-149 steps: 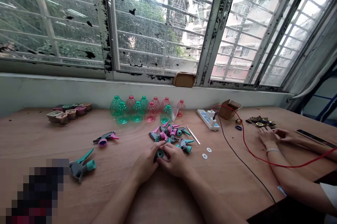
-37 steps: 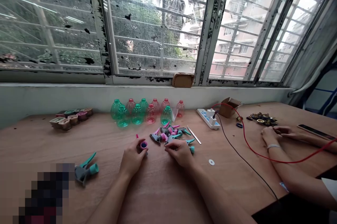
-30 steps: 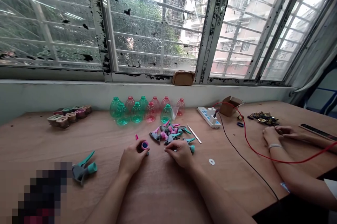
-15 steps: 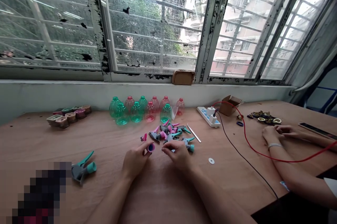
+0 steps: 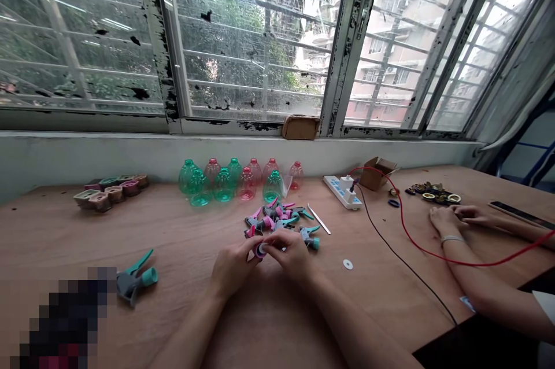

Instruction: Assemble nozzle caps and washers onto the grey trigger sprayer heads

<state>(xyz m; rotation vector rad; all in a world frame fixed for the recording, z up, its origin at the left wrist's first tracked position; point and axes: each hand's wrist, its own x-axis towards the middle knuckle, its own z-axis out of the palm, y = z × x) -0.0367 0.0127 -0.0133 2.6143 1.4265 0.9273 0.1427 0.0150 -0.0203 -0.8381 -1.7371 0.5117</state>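
My left hand [image 5: 232, 269] grips a pink and grey spray trigger head [image 5: 256, 251], its round collar opening turned toward me. My right hand [image 5: 295, 256] is closed in a pinch on a small white washer [image 5: 262, 248] at that opening. Both hands meet there, and the fingers hide much of the spray head. Just beyond them lies a pile of pink, teal and grey spray trigger heads [image 5: 271, 217]. One teal and grey trigger head [image 5: 132, 281] lies apart on the left, and another white washer [image 5: 347, 264] lies flat to the right.
Green and pink clear bottles [image 5: 224, 187] stand near the wall. A white stick [image 5: 319, 220], a power strip [image 5: 342, 192] and a red cable [image 5: 405, 224] are on the right. Farther right, another person's hands [image 5: 448, 221] rest near small dark and gold parts [image 5: 433, 192].
My left hand has moved right with the spray trigger head, bringing its opening against my right fingertips. The white washer now shows at the collar. My right hand has shifted slightly left.
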